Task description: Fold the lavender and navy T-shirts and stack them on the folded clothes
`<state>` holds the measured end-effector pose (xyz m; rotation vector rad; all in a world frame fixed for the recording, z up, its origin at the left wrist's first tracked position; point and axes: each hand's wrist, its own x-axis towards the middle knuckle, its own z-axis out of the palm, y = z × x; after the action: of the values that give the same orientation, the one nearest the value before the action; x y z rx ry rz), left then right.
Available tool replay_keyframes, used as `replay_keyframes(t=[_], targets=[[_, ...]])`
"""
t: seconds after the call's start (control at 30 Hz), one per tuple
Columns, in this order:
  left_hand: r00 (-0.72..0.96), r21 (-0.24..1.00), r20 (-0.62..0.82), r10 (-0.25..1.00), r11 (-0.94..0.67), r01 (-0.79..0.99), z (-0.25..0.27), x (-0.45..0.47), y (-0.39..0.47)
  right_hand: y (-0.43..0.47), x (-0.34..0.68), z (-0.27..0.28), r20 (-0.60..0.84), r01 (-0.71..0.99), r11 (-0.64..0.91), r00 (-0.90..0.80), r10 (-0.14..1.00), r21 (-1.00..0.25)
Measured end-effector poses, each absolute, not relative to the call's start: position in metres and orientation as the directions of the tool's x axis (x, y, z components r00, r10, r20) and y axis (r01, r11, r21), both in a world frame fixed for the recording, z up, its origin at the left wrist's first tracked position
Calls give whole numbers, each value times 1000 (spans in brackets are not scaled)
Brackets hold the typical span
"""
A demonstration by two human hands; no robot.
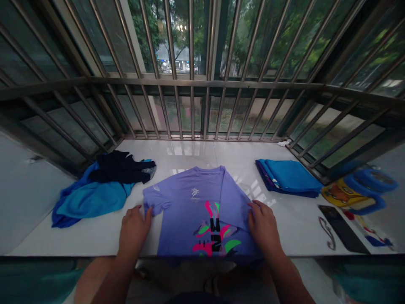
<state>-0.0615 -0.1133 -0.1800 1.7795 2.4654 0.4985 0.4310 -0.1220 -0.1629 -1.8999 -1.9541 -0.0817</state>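
The purple T-shirt (202,207) lies face up in front of me on the white sill (284,228), its collar pointing to twelve o'clock and its hem hanging over the near edge at six. A pink, green and black print covers its lower chest, with a small white logo above it. Its right side is already folded in over the body.

My left hand (134,230) sits at nine o'clock from the print, palm down, fingers loosely curled with the thumb touching the edge of the short sleeve. Whether it pinches the cloth I cannot tell. My right hand (264,228) rests at three o'clock on the folded side, fingers bent and pressing the fabric; I cannot tell whether it grips it.

At ten o'clock lies a loose heap of blue and dark clothes (101,185). At two o'clock is a stack of folded blue garments (289,177). Farther out at three o'clock lie a dark phone (341,226), a yellow printed bag (340,194) and blue rolls of tape (370,188). A metal window grille (202,84) encloses the sill at twelve.
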Motion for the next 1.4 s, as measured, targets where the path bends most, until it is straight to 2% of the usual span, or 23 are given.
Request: replay_keyframes(t=[0.1,0.23,0.33,0.43,0.5,0.6,0.67,0.73,0.83,0.97,1.1,1.23,1.4], targets=[[-438,290,56,897,405,867,-174,-86,-102,-128,383,-168,362,916,267,-149,920,-301],[-318,392,-13,948,297,870,-164,-76,-69,-135,318,-183,338,831,440,-329,882,-340],[-285,444,4,958,254,859,-156,-57,-47,-138,293,-192,322,791,487,-383,866,-370],[-278,512,56,959,212,832,-146,-31,-44,-139,290,-194,311,784,467,-361,879,-409],[-146,604,131,980,38,796,-138,-9,-54,-138,294,-196,309,775,452,-341,888,-443],[302,697,199,932,-352,625,-132,19,-83,-137,299,-203,325,755,444,-316,891,-482],[470,687,165,867,-443,576,-135,25,-101,-136,299,-209,340,752,431,-287,896,-499],[432,635,132,892,-410,654,-145,18,-113,-134,299,-214,344,761,414,-264,901,-500],[265,570,113,958,-281,772,-165,-5,-118,-132,298,-212,338,777,418,-279,899,-470],[197,586,99,976,-217,781,-184,-25,-110,-130,290,-189,297,803,404,-295,908,-439],[132,609,60,989,-141,781,-185,-22,-98,-127,267,-168,233,790,455,-392,890,-411],[177,635,7,984,-141,760,-180,-23,-87,-120,245,-168,168,821,457,-425,889,-341],[280,696,62,958,-243,676,-172,-48,-85,-113,246,-176,291,787,521,-440,849,-331]])
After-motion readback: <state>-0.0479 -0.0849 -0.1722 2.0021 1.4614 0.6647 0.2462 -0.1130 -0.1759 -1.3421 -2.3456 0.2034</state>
